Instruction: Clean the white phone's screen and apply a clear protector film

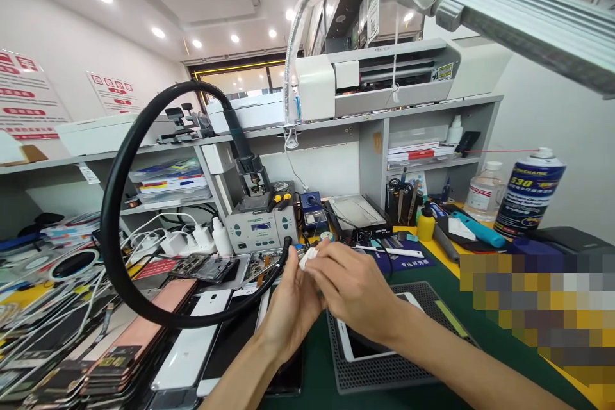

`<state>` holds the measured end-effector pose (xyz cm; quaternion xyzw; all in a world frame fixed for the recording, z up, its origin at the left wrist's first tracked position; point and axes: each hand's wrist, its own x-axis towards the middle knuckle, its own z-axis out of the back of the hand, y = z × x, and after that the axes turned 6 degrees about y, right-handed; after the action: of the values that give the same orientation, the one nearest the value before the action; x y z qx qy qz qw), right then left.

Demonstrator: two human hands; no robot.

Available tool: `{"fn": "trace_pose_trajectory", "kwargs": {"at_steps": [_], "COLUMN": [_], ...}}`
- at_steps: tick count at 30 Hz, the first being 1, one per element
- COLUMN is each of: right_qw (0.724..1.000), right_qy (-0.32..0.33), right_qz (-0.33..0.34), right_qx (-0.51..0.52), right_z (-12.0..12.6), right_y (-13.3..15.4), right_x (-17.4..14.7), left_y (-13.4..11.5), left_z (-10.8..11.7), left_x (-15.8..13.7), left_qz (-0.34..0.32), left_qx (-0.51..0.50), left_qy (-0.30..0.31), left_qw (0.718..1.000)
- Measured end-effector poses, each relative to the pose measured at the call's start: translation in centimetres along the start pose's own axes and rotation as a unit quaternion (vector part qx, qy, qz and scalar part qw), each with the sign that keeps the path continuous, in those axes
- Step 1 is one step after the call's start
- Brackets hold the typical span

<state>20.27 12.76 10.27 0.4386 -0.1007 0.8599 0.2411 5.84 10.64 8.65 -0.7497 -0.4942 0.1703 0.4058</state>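
Note:
A small white object [307, 258], mostly covered by fingers, is between my two hands; its kind is not clear. My left hand [291, 307] pinches it from the left, thumb raised. Closed over its right side are the fingers of my right hand [353, 285]. Below my right wrist lies a white-framed phone [353, 339], dark screen up, partly hidden by the forearm. The phone rests on a grey perforated mat [375, 377] on the green work surface.
Phones and parts, including a pink phone back [166, 311], crowd the left. A thick black hose [108, 224] loops from a hot-air station [262, 230] near my left forearm. A spray can [531, 192] stands right. A metal lamp [533, 19] hangs overhead.

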Motion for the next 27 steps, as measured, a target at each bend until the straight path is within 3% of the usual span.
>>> {"fn": "trace_pose_trajectory", "kwargs": {"at_steps": [4, 11, 19, 27], "right_qw": [0.998, 1.000, 0.994, 0.998], "right_qy": [-0.040, -0.009, -0.088, -0.048], "right_qz": [-0.038, 0.013, -0.063, -0.027], "right_qx": [0.001, 0.005, -0.009, 0.012], "right_z": [0.3, -0.6, 1.8, -0.6], "right_y": [-0.4, 0.9, -2.2, 0.8], "right_x": [0.3, -0.8, 1.6, -0.5], "left_y": [-0.1, 0.2, 0.1, 0.3], "left_z": [-0.3, 0.0, -0.5, -0.1], "left_x": [-0.3, -0.2, -0.5, -0.4], "left_qz": [0.007, 0.009, 0.023, 0.003], "left_qx": [0.012, -0.001, 0.027, 0.000], "left_qy": [0.004, 0.010, 0.021, 0.018], "left_qw": [1.000, 1.000, 0.999, 1.000]}}
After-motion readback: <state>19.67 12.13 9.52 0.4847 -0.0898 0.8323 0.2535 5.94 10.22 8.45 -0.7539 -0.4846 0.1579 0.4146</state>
